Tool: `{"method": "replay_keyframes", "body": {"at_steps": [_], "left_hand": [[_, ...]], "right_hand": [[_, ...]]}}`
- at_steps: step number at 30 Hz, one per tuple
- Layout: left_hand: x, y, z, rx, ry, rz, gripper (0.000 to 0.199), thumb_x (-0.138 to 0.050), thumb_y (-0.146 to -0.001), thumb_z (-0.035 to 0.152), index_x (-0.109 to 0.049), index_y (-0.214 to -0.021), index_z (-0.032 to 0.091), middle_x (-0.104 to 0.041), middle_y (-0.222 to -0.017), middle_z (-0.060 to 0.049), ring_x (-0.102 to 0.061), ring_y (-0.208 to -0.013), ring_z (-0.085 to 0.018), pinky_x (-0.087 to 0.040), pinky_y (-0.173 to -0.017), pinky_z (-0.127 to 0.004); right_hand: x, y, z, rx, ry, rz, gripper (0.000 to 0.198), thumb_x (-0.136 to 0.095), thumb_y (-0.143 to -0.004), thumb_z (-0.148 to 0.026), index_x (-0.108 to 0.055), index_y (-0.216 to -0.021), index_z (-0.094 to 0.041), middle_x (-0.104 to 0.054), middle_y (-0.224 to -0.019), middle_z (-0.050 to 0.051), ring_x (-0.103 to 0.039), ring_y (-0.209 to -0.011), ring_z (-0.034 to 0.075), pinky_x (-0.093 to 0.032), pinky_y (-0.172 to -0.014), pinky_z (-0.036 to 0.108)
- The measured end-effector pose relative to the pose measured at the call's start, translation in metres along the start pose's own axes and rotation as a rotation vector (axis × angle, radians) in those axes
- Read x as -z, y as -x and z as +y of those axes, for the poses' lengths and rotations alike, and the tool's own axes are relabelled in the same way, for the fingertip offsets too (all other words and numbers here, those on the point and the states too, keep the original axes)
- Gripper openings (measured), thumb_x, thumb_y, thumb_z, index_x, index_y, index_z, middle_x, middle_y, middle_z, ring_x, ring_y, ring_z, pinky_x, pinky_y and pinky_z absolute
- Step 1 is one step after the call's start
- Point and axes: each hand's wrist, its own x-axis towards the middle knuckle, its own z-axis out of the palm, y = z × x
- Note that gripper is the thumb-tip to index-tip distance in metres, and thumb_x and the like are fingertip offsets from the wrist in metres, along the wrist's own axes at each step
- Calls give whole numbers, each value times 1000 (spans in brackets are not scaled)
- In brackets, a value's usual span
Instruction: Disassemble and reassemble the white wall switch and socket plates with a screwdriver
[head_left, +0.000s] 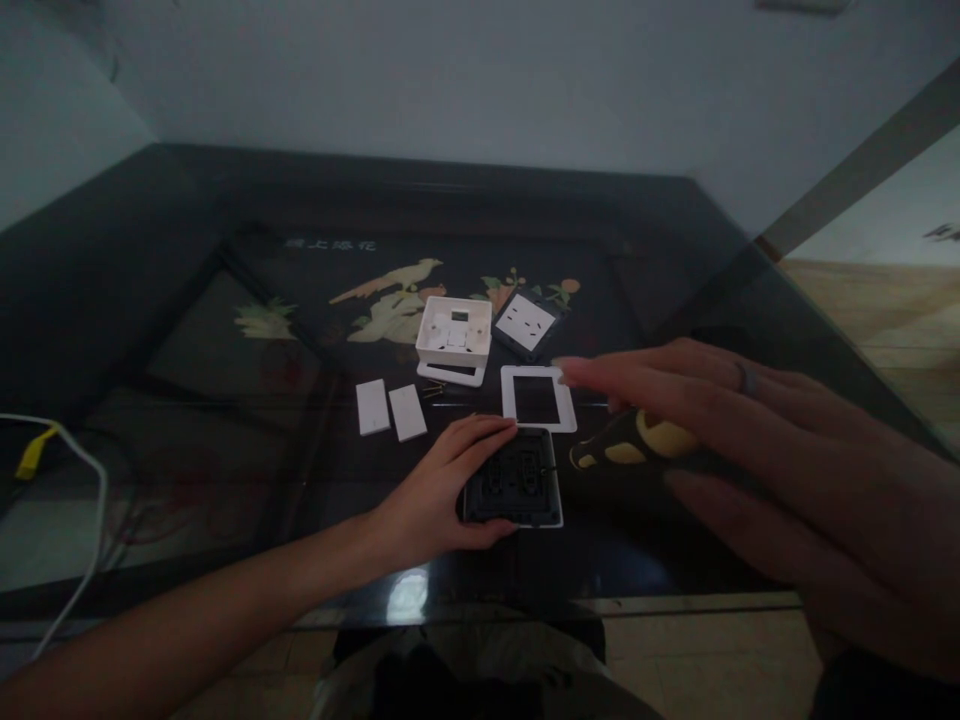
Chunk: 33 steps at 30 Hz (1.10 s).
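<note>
My left hand (442, 480) rests on the table and grips the left side of a dark switch module (517, 488), fingers over its top edge and thumb along its bottom edge. My right hand (757, 460) hovers close to the camera, fingers spread, holding nothing; its fingertips reach toward a white rectangular frame (556, 402) lying just behind the module. Two white rocker covers (390, 408) lie side by side to the left. Farther back sit a white mounting box (454, 333) and a socket faceplate (525, 322).
The black glass table (225, 340) carries a painted bird and flower design. A white cable with a yellow plug (34, 452) runs along the left edge. A thin white strip (452, 374) lies under the mounting box. A pale wall stands behind; tiled floor shows at right.
</note>
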Motion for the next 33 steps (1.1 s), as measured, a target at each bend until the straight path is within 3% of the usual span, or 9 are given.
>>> {"method": "replay_keyframes", "body": {"at_steps": [4,7,10,13,16,18,23,28,33], "left_hand": [[-2,1,-2,-11,0,19,84,-73,-72,33,-27,-143,28,-38,-143,-10,-35,-131,-32,-34,-109,-53],[-1,1,-2,7,17,12,81,-72,-73,33,-30,-141,27,-40,-141,-10,-37,-130,-32,-36,-108,-54],[-1,1,-2,8,23,-7,78,-71,-73,33,-31,-140,27,-39,-141,-11,-37,-130,-32,-36,-107,-53],[-1,1,-2,-15,5,-1,82,-72,-73,36,-28,-142,27,-38,-142,-11,-35,-131,-32,-35,-108,-54],[-2,1,-3,-23,-15,8,84,-72,-73,36,-26,-143,28,-37,-143,-11,-34,-132,-31,-33,-110,-54],[-3,1,-4,-18,-19,9,84,-72,-73,36,-26,-143,28,-37,-143,-11,-34,-132,-31,-33,-110,-54],[-3,3,-5,-14,-15,19,84,-72,-72,36,-29,-143,26,-40,-142,-11,-37,-130,-32,-36,-108,-53],[0,1,-1,14,22,-14,82,-73,-72,33,-31,-141,27,-39,-142,-11,-36,-131,-31,-35,-108,-53],[0,1,0,2,15,5,81,-72,-73,34,-30,-142,27,-39,-142,-11,-35,-131,-32,-34,-109,-54]], "right_hand": [[0,-3,0,71,-173,-85,42,-34,-94,-16,-49,-132,-23,-68,-98,2,-66,-82,14,-52,-70,23],[-8,-6,0,111,-129,-34,29,-39,-94,-17,-66,-102,-24,-66,-79,-1,-61,-66,11,-47,-57,20],[-14,-7,-2,146,50,123,29,-50,-93,-27,-66,-70,-20,-57,-59,-2,-51,-52,10,-40,-50,23],[-12,-5,-2,128,74,108,29,-48,-94,-36,-68,-85,-17,-65,-73,3,-59,-63,14,-46,-55,26],[-5,-2,0,95,-51,-5,33,-37,-96,-25,-60,-118,-16,-67,-107,9,-65,-91,19,-53,-68,27],[-2,-1,2,46,-134,-44,39,-33,-94,-17,-53,-127,-22,-66,-114,5,-65,-97,17,-55,-73,25],[-6,0,1,45,-269,42,25,-43,-93,-20,-58,-111,-27,-69,-103,-1,-67,-86,11,-53,-65,16],[-10,0,-3,65,-63,134,25,-47,-94,-30,-68,-81,-24,-69,-71,0,-65,-63,13,-50,-55,22],[-4,1,2,176,60,56,27,-46,-93,-38,-66,-100,-22,-72,-96,6,-68,-75,18,-53,-62,28]]}}
